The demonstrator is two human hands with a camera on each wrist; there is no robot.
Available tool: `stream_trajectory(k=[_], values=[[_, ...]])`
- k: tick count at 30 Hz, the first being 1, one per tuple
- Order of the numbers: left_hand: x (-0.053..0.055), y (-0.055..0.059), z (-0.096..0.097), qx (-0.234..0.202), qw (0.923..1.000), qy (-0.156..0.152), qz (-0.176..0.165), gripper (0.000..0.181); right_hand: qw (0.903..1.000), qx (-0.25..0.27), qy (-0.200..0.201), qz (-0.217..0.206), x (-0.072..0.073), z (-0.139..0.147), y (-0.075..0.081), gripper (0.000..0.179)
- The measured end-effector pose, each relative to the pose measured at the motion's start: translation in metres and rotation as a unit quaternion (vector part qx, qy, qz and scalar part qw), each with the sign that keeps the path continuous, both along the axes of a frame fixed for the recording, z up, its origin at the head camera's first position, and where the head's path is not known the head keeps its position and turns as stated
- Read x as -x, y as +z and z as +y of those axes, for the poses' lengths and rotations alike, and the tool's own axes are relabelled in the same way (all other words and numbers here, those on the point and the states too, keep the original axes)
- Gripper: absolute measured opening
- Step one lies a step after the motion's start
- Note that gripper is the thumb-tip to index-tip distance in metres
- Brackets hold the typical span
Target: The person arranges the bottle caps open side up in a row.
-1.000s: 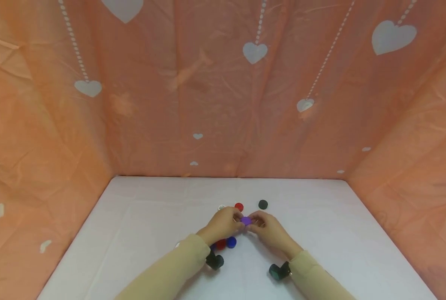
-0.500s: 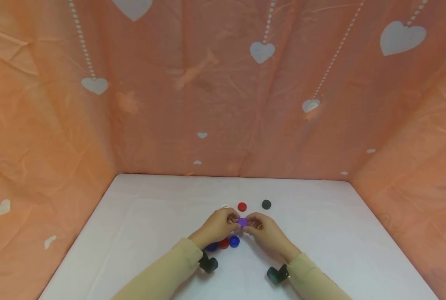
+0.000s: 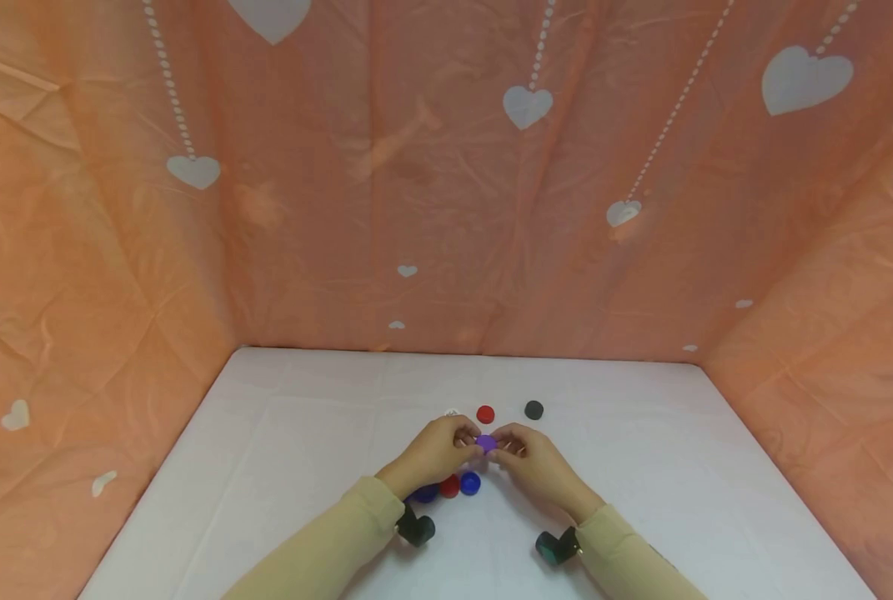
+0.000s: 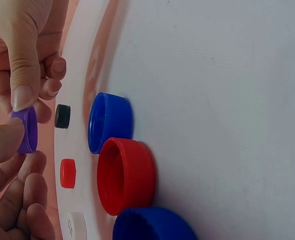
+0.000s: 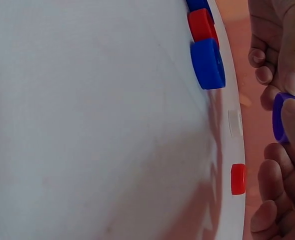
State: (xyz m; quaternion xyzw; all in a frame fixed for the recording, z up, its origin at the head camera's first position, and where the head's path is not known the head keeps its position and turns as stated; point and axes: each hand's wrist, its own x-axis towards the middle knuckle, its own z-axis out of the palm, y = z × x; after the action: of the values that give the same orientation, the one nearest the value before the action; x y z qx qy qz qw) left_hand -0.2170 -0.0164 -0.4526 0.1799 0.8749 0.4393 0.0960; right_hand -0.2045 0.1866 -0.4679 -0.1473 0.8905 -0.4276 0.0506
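A purple bottle cap [image 3: 486, 444] is pinched between both hands above the white table; its hollow side shows in the left wrist view. My left hand [image 3: 437, 447] grips its left edge with thumb and fingers. From the other side my right hand [image 3: 534, 461] pinches it too, thumb on the rim. Below the hands in the head view lie a blue cap [image 3: 470, 482], a red cap [image 3: 449, 486] and another blue cap [image 3: 425, 493] partly hidden by the left wrist. These three stand in a touching row in the left wrist view [image 4: 126, 176], open sides up.
Beyond the hands lie a red cap [image 3: 485, 414], a black cap [image 3: 534, 410] and a white cap [image 3: 451, 412] partly covered by the left hand. The white table [image 3: 326, 400] meets an orange cloth [image 3: 446, 308] at its back and sides. Dark wrist cameras [image 3: 556, 547] hang near the tabletop.
Both hands keep their pinch on the purple cap, which has shifted slightly left. The view has turned a little, so the table caps appear further right.
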Motion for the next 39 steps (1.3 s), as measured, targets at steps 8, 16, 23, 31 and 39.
stream_trajectory(k=[8,16,23,31,39], values=[[0.0002,-0.0014,-0.0016,-0.01,0.9999,-0.002,0.008,0.021,1.0,-0.003,-0.002,0.001,0.0021,-0.0011,-0.0004,0.023],[0.0012,-0.0022,-0.0025,-0.013,0.9999,-0.002,-0.005,0.02,1.0,0.001,-0.001,-0.005,0.0031,-0.0018,0.0,0.021],[0.0013,-0.0033,-0.0035,-0.01,0.9999,0.002,0.0,0.02,1.0,0.004,0.004,0.005,0.0024,-0.0023,-0.0004,0.023],[0.0005,-0.0038,-0.0033,-0.008,0.9999,0.012,0.001,0.015,0.9999,-0.002,-0.008,0.012,0.0017,-0.0012,0.0008,0.024],[-0.0009,-0.0047,-0.0031,-0.003,0.9998,0.02,0.004,0.016,0.9998,0.004,-0.02,0.001,0.0003,0.0006,0.001,0.023]])
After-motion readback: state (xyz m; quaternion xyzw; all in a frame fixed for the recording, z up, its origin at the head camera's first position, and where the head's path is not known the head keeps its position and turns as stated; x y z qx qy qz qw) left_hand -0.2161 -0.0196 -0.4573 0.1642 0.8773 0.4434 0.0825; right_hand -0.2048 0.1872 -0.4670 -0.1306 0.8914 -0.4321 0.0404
